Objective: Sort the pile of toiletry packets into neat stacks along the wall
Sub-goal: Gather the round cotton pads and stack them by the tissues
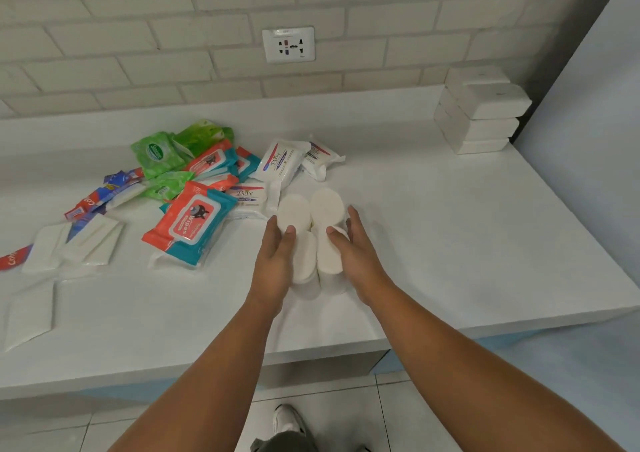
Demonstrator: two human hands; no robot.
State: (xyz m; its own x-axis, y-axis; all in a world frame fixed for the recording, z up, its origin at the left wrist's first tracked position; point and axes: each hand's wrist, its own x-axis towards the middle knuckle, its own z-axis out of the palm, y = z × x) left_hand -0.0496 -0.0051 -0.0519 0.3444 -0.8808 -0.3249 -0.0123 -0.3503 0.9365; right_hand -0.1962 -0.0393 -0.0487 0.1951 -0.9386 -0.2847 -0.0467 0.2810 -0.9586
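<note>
Several round white packs [327,209] stand bunched at the middle of the white counter [450,244]. My left hand [277,261] presses against their left side and my right hand [356,261] against their right side, thumbs on top, holding the bunch between them. To the left lies a loose pile: Dove soap packets [280,161], red and teal wipes packs [190,223], green packets [159,154], toothpaste boxes [104,195] and flat white packets [90,240]. A neat stack of white blocks [481,119] stands by the wall at the far right.
A brick wall with a power socket [288,45] runs along the back. A blue-grey side wall [588,140] bounds the counter on the right. More flat white packets [29,313] lie near the front left. The counter's front edge is just below my forearms.
</note>
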